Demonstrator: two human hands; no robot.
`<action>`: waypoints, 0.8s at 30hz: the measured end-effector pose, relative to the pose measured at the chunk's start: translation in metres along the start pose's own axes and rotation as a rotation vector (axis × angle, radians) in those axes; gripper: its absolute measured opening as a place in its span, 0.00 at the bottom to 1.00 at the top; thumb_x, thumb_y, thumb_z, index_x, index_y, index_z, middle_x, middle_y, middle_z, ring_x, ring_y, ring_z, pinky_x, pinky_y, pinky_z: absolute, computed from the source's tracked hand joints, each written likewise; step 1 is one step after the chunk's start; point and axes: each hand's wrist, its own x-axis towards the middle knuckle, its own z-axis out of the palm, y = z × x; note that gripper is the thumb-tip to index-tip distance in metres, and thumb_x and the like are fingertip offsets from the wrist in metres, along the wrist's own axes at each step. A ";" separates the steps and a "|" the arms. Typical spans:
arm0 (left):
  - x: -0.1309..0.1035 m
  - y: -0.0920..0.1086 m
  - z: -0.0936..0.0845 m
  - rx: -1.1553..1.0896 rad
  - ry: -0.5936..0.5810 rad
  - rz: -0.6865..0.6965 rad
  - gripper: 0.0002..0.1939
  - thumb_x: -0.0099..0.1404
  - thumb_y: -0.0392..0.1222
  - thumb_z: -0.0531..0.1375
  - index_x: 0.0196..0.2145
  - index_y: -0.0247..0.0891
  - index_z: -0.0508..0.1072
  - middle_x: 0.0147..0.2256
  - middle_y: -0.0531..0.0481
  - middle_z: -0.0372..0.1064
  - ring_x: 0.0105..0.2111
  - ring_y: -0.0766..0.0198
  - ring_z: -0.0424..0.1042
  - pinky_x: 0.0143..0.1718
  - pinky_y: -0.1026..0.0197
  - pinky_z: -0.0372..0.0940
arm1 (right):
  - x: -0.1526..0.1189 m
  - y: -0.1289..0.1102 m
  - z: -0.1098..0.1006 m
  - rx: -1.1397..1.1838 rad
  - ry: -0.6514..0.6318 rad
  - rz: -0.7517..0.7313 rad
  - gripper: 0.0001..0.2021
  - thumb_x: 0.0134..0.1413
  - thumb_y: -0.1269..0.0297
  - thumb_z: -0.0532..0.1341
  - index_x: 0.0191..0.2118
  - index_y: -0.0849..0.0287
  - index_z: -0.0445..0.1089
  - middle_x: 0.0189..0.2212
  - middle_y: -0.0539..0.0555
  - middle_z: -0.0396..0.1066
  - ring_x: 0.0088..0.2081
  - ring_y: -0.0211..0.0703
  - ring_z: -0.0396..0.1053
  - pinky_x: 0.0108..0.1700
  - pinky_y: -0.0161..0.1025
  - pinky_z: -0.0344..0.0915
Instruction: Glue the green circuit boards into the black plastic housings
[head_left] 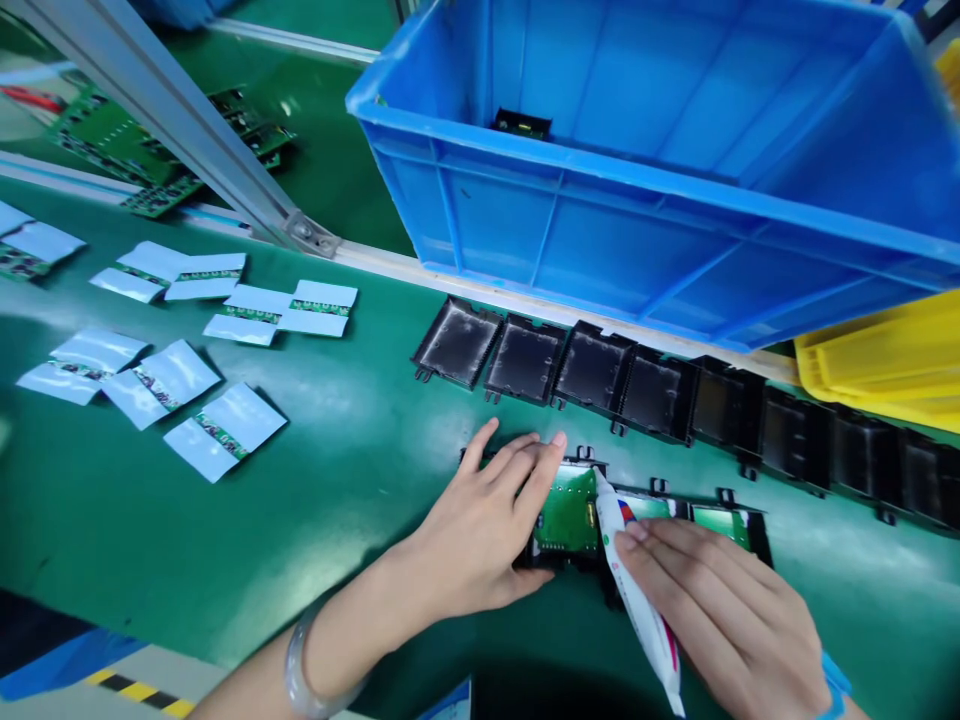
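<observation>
L hand: (491, 530) lies flat, fingers spread, pressing down on a black housing (559, 560) w/ green board (568, 508) seated inside; grips nothing, just steadies it.
R hand: (731, 610) closed around a white squeeze tube (637, 590), nozzle aimed at 11 o'clock, tip at the board's right edge.
Hands: close together, near belt's front edge, tube between them.
Same row: more board-filled housings (724, 522) run on toward 3 o'clock from the held one, partly hidden by R hand.
Empty shells: (592, 368) open black cases lined up at 12 to 2 o'clock, no boards in them.
Foil-wrapped boards: (225, 430) scattered at 9–10 o'clock, well apart from hands.
Blue bin: (660, 170) at 12–1 o'clock behind the shells; yellow bin (885, 360) at 2 o'clock.
Progress: looks early — only a few cases loaded and at the tube stage; the long row of shells and the wrapped boards appear untouched. Can't tell how many boards already have paste.
</observation>
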 end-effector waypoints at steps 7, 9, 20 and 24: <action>0.001 0.000 0.001 -0.001 -0.015 -0.006 0.60 0.58 0.55 0.66 0.69 0.22 0.34 0.61 0.30 0.60 0.64 0.43 0.54 0.67 0.36 0.37 | -0.001 0.005 0.001 0.014 -0.013 -0.044 0.18 0.62 0.84 0.50 0.53 0.72 0.69 0.45 0.62 0.76 0.53 0.52 0.69 0.55 0.48 0.64; 0.001 0.000 0.001 -0.001 -0.008 -0.005 0.60 0.57 0.55 0.67 0.69 0.22 0.34 0.60 0.31 0.60 0.64 0.44 0.55 0.68 0.37 0.36 | -0.002 0.006 0.001 0.019 -0.027 -0.058 0.18 0.63 0.83 0.50 0.54 0.72 0.69 0.46 0.63 0.76 0.54 0.53 0.68 0.56 0.49 0.64; 0.001 0.000 0.001 0.009 0.008 0.003 0.62 0.56 0.55 0.67 0.69 0.20 0.34 0.59 0.31 0.61 0.62 0.43 0.57 0.68 0.38 0.33 | -0.002 0.005 -0.003 -0.002 -0.054 -0.075 0.18 0.65 0.78 0.49 0.55 0.70 0.69 0.47 0.60 0.76 0.54 0.51 0.69 0.57 0.47 0.64; 0.001 0.000 0.001 0.023 0.002 0.002 0.61 0.56 0.55 0.67 0.69 0.19 0.35 0.59 0.30 0.61 0.62 0.44 0.56 0.68 0.39 0.32 | -0.003 0.004 -0.001 0.019 -0.031 -0.064 0.17 0.66 0.78 0.49 0.54 0.71 0.70 0.46 0.61 0.76 0.55 0.50 0.67 0.59 0.47 0.62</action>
